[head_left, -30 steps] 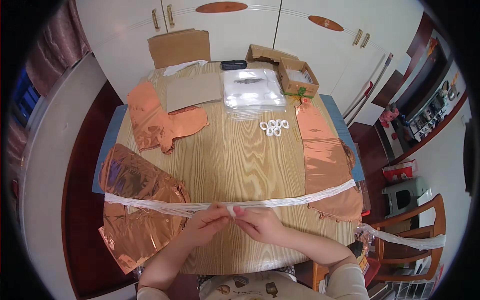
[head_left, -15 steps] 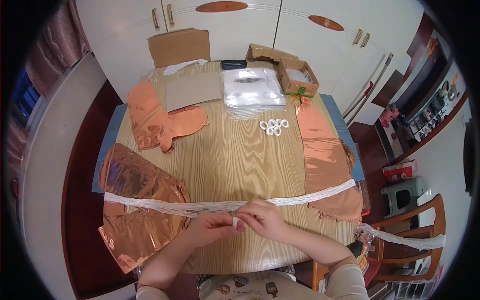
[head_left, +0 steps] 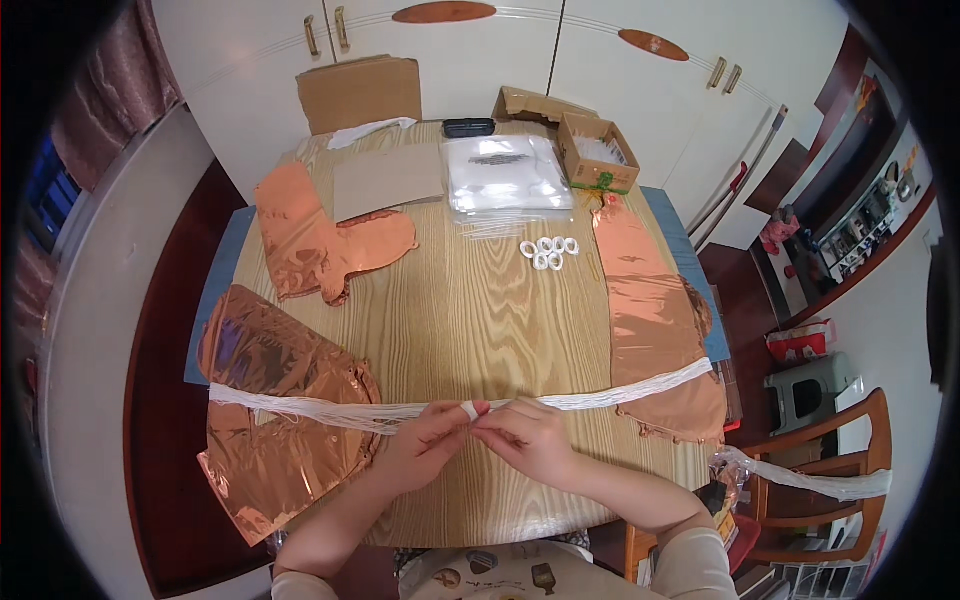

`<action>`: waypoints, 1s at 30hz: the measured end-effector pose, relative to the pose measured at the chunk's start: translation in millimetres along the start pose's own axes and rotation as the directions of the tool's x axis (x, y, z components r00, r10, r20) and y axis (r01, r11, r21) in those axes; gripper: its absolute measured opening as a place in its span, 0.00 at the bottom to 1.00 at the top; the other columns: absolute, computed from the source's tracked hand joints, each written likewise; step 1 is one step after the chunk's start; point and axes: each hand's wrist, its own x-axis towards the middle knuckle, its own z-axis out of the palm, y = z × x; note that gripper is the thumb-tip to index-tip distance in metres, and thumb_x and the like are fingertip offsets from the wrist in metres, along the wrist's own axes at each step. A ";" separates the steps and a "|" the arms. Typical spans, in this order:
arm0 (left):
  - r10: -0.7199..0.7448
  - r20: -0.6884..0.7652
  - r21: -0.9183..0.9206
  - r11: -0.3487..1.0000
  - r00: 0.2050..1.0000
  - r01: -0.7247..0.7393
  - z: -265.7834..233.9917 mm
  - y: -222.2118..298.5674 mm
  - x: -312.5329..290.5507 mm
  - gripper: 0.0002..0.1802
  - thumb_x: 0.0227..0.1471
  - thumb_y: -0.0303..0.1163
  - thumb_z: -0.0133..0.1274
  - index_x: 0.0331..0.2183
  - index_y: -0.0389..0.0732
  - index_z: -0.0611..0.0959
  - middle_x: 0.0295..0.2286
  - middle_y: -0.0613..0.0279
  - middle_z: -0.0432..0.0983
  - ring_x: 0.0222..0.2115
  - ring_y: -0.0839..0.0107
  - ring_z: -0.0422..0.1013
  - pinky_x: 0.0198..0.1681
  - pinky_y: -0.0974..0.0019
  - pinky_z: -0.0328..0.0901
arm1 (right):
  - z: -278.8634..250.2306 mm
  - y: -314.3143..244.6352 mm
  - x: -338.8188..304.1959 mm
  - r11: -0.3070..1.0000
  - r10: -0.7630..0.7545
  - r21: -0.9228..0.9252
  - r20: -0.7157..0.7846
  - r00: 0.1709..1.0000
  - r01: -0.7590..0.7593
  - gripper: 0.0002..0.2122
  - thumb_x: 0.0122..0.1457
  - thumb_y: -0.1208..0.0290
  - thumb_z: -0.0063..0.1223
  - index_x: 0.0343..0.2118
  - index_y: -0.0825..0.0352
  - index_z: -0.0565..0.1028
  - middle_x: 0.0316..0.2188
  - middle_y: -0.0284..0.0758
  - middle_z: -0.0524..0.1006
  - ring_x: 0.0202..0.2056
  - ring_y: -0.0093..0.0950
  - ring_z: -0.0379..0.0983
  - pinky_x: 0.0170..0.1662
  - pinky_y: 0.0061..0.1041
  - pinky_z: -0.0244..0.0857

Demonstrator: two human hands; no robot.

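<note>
While a wood-grain table (head_left: 490,330) fills the middle of the view, copper-coloured foil pieces lie along both its sides: a near left pile (head_left: 275,350), a long right pile (head_left: 655,310) and a far left pile (head_left: 300,235). A bundle of white strings (head_left: 300,407) stretches across the near half of the table, its left end over the near left pile and its right end over the right pile. At the far side, a stack of clear plastic bags (head_left: 510,185) sits between a flat grey-brown board (head_left: 385,180) on the left and an open cardboard box (head_left: 605,180) on the right.

Both hands meet at the near middle, in front of the strings. The left hand (head_left: 425,440) grips a small white piece (head_left: 469,411) between thumb and fingers; the right hand (head_left: 525,437) has its fingertips pinched together just beside it, and whether they hold a thread cannot be told. Six white rings (head_left: 551,247) cluster right of centre, near the bags.
</note>
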 end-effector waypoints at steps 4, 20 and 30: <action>-0.042 0.063 0.149 0.988 0.997 0.033 -3.7 2.0 -2.7 0.14 0.48 0.26 0.50 0.40 0.41 0.76 0.31 0.61 0.71 0.28 0.74 0.68 0.30 0.74 0.62 | -5.3 5.4 1.7 0.994 -0.087 -0.061 0.008 0.996 0.088 0.08 0.36 0.76 0.63 0.21 0.64 0.75 0.19 0.30 0.73 0.20 0.26 0.68 0.23 0.22 0.61; -0.134 0.206 -0.335 0.921 0.969 0.199 -6.2 6.9 -4.3 0.08 0.52 0.28 0.48 0.34 0.39 0.80 0.32 0.68 0.70 0.35 0.81 0.63 0.37 0.76 0.59 | -3.9 6.6 2.3 0.904 0.181 0.341 0.244 0.953 -0.259 0.03 0.50 0.77 0.52 0.29 0.66 0.74 0.21 0.34 0.72 0.24 0.29 0.69 0.27 0.23 0.61; -0.175 0.140 -0.474 0.852 0.975 0.221 -6.8 0.5 -5.0 0.09 0.53 0.28 0.45 0.37 0.36 0.76 0.35 0.65 0.71 0.38 0.76 0.67 0.43 0.72 0.61 | -4.7 8.3 1.8 0.983 0.058 0.163 0.149 0.987 -0.083 0.11 0.50 0.83 0.48 0.37 0.69 0.74 0.29 0.37 0.73 0.31 0.28 0.70 0.33 0.21 0.64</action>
